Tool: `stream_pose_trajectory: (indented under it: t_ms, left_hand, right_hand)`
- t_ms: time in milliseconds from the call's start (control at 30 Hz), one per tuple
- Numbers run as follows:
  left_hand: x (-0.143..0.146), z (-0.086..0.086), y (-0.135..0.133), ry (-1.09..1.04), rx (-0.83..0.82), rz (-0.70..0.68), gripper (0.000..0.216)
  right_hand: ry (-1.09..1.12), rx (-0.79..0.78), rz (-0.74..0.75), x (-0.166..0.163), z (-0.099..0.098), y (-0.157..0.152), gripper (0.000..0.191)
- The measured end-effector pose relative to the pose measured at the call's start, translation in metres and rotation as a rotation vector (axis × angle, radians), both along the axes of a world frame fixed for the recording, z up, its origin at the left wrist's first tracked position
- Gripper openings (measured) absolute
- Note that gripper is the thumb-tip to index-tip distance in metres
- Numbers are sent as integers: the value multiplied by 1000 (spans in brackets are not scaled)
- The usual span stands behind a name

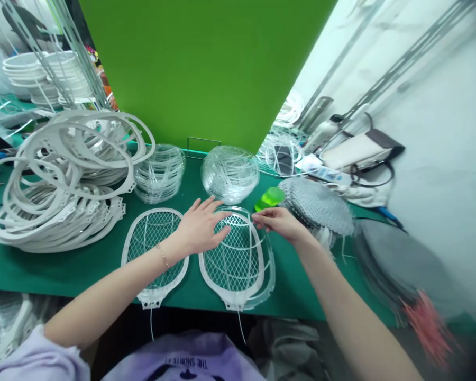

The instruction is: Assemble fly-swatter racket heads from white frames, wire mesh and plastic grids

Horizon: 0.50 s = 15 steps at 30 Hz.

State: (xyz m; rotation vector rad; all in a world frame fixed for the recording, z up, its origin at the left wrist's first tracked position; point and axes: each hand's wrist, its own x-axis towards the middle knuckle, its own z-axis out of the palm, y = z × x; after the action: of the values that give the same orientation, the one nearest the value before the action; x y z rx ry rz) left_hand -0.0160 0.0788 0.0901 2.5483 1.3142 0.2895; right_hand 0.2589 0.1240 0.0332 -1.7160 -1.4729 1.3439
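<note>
Two white racket-shaped frames with wire mesh lie side by side on the green table (63,270). My left hand (200,227) rests flat with fingers spread on the top of the right mesh frame (238,262), which has a clear plastic guard over it. My right hand (280,222) pinches the upper right rim of that clear guard with closed fingertips. The left mesh frame (153,248) lies untouched beside my left wrist.
A big heap of white ring frames (63,174) fills the left. Two stacks of clear guards (161,172) (230,172) stand behind the frames. A green bottle (269,198) and a pile of grey mesh sheets (317,203) lie right. A green panel (206,69) rises behind.
</note>
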Motion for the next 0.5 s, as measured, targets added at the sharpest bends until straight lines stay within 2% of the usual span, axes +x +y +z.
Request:
stream_pose_trajectory:
  t_ms: [167, 233, 300, 367, 500]
  left_hand:
    - [16, -40, 18, 107, 0, -32, 44]
    - [16, -50, 20, 107, 7, -33, 44]
    - [16, -54, 20, 102, 5, -39, 44]
    - [16, -53, 19, 97, -1, -46, 45]
    - [17, -51, 20, 95, -3, -55, 46]
  right_hand:
    - [-87, 43, 1, -24, -18, 3, 17]
    - [-157, 94, -7, -28, -19, -2, 10]
    - [-234, 172, -40, -32, -18, -9, 8]
    - [-351, 331, -35, -37, -18, -14, 17]
    - [-560, 648, 231, -51, -23, -9, 16]
